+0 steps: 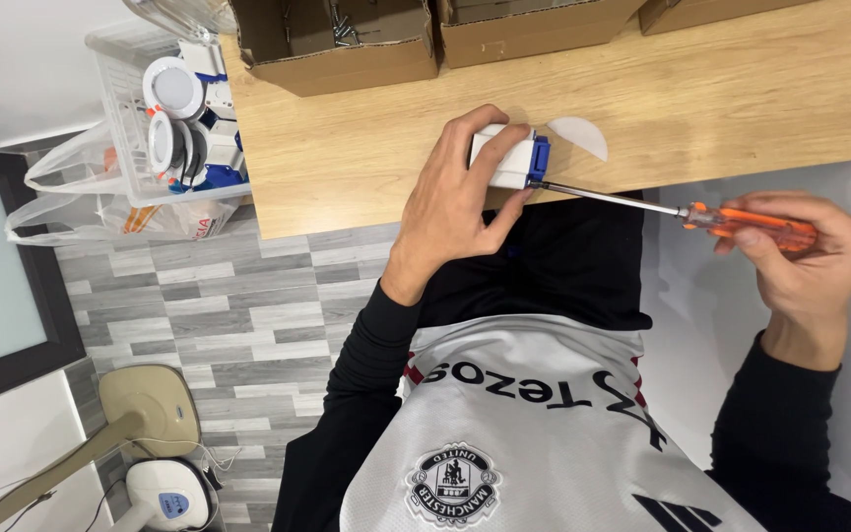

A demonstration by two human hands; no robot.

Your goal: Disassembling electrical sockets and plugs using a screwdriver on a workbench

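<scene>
While a person sits at a workbench, seen from the head camera, the scene runs from largest to smallest as follows.

Table: a light wooden table point(701, 89) fills the upper part of the view, its near edge over the person's lap.

Floor: grey plank-pattern flooring point(238, 305) lies to the left, below the table.

Boxes: open cardboard boxes point(332, 44) stand in a row along the table's far side.

Crate: a clear plastic crate point(115, 118) beside the table's left end holds round white light fittings point(174, 89) with blue and white parts.

Left hand: the left hand point(450, 202) is clamped over a small white box with a blue end point(514, 158), pressing it down at the table's near edge.

Right hand: the right hand point(805, 261), well off the table to the right, is closed around the orange handle of a screwdriver point(687, 212).

Screwdriver: its thin metal shaft reaches leftward, the tip meeting the box's blue end.

Disc: a white half-round disc point(583, 133) lies flat on the table just beside the box, on its right.
</scene>
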